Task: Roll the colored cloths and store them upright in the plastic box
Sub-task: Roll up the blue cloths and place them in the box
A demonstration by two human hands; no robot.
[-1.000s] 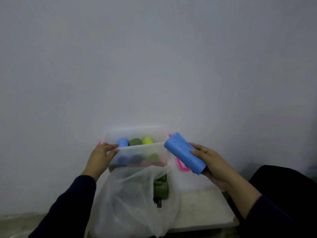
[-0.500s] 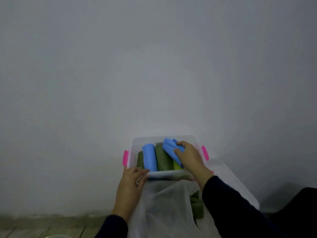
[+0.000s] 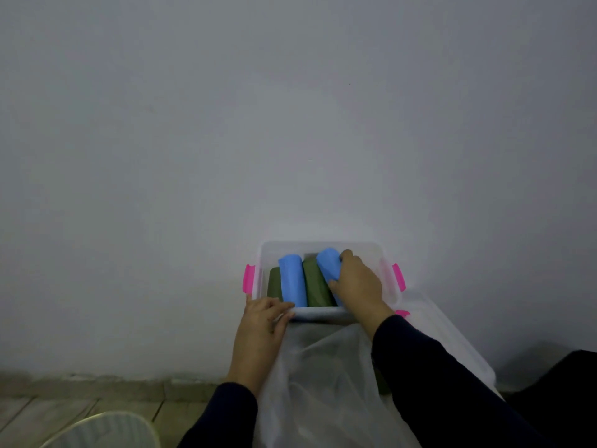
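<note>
While the left hand gripped the plastic box by its near rim, the right hand clutched the blue roll inside, long axis leaning away beside a green roll, so right was clearly nearer.

Right hand — blue roll — box

1. A plain grey wall fills most of the view.
2. A strip of wood-plank floor runs along the bottom left.
3. A pale ribbed round object sits at the bottom edge, partly cut off.
4. A translucent plastic bag lies crumpled at bottom centre.
</note>
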